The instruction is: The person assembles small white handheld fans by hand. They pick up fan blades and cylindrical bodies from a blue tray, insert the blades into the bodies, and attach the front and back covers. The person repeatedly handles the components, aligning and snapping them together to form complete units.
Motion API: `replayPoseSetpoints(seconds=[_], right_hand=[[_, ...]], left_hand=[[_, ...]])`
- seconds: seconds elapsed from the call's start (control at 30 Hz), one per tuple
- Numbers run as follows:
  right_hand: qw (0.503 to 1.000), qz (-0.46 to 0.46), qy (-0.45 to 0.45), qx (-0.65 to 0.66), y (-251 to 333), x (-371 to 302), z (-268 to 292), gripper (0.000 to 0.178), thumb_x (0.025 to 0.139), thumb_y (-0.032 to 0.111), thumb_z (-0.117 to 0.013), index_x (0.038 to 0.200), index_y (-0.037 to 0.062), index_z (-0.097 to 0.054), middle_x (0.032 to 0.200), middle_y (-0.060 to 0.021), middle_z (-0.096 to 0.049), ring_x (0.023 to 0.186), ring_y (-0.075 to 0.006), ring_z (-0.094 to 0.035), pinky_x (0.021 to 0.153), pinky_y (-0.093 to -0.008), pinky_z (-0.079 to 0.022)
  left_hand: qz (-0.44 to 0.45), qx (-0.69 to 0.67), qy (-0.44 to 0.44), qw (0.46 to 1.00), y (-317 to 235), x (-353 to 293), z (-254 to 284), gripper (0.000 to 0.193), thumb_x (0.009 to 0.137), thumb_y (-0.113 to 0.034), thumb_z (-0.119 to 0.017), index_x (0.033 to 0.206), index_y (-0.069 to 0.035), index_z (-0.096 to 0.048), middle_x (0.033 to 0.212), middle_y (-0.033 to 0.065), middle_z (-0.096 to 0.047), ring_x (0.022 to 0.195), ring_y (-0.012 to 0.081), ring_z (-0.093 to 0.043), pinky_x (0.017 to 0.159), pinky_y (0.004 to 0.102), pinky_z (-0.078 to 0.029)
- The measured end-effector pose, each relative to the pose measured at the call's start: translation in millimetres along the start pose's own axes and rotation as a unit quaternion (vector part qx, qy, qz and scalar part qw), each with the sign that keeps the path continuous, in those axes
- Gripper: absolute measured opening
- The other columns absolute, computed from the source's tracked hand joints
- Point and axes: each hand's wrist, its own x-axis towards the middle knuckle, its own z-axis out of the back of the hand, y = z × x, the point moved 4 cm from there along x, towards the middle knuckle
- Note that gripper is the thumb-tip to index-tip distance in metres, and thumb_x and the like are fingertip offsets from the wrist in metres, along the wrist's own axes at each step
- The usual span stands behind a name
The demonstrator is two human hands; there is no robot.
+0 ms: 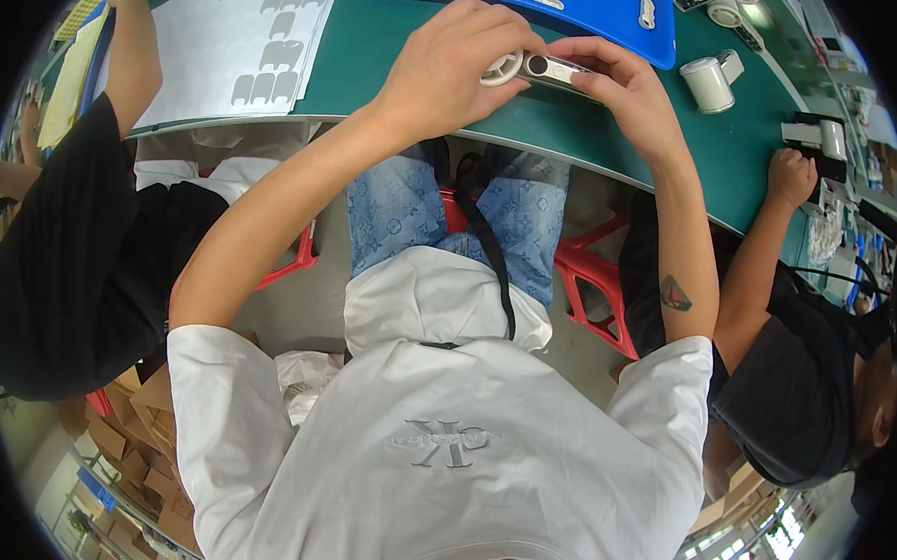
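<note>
Above the near edge of the green table, my left hand is closed round a white round part with an open, ring-like face. My right hand grips a slim elongated piece with a silvery face, a dark round spot and lighter round spots. The two pieces meet between my hands; whether they are joined, I cannot tell. My left fingertips rest near the dark spot, while my right thumb lies on the piece's other end.
Beyond my hands lies a blue tray with small white parts. White sheets with grey shapes spread to the left. A white cylindrical device stands at right. A co-worker's fist rests farther right; another person's forearm is at left.
</note>
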Motion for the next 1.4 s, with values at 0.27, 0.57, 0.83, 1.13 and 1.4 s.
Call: replayPoseSetpoints(seconds=[0.27,0.57,0.83,1.13,1.4], right_hand=[[0.995,0.095,-0.017,-0.015,-1,-5,-1,0.034,0.086,0.008,-0.064,0.119,0.0041,-0.065,0.112,-0.0027,-0.065,0.097,-0.0122,-0.060,0.087,-0.0266,-0.048],[0.914,0.216,-0.143,-0.313,23,-18,-13,0.029,0.080,0.020,-0.077,0.104,0.0055,-0.068,0.098,-0.0061,-0.064,0.087,-0.0241,-0.062,0.074,-0.0330,-0.052],[0.783,0.291,-0.014,-0.550,43,17,-12,0.036,0.086,0.044,-0.068,0.098,0.0104,-0.063,0.084,-0.0076,-0.060,0.077,-0.0290,-0.063,0.063,-0.0393,-0.050],[0.761,0.388,0.072,-0.515,40,28,-9,0.026,0.089,0.034,-0.067,0.088,0.0088,-0.060,0.072,-0.0075,-0.055,0.065,-0.0288,-0.060,0.056,-0.0407,-0.047],[0.753,0.356,0.085,-0.547,41,30,-11,0.029,0.089,0.036,-0.069,0.083,0.0086,-0.059,0.069,-0.0054,-0.055,0.061,-0.0264,-0.059,0.052,-0.0396,-0.046]], left_hand=[[0.004,0.005,0.011,1.000,-1,1,1,0.037,0.067,-0.012,-0.083,0.100,-0.015,-0.068,0.103,0.0020,-0.066,0.099,0.0238,-0.061,0.083,0.0354,-0.051],[0.008,0.000,0.024,1.000,3,2,-1,0.037,0.068,-0.011,-0.082,0.102,-0.014,-0.068,0.102,0.0021,-0.066,0.097,0.0241,-0.061,0.083,0.0357,-0.050],[0.031,-0.029,0.091,0.995,14,18,1,0.035,0.074,-0.017,-0.079,0.105,-0.009,-0.066,0.102,0.0060,-0.066,0.100,0.0274,-0.061,0.086,0.0368,-0.049],[0.018,-0.044,0.108,0.993,22,18,-4,0.032,0.074,-0.021,-0.078,0.102,-0.010,-0.067,0.103,0.0061,-0.066,0.100,0.0288,-0.062,0.087,0.0389,-0.049],[0.020,-0.038,0.097,0.994,23,14,-4,0.033,0.072,-0.018,-0.078,0.102,-0.010,-0.067,0.102,0.0061,-0.066,0.101,0.0285,-0.062,0.088,0.0403,-0.049]])
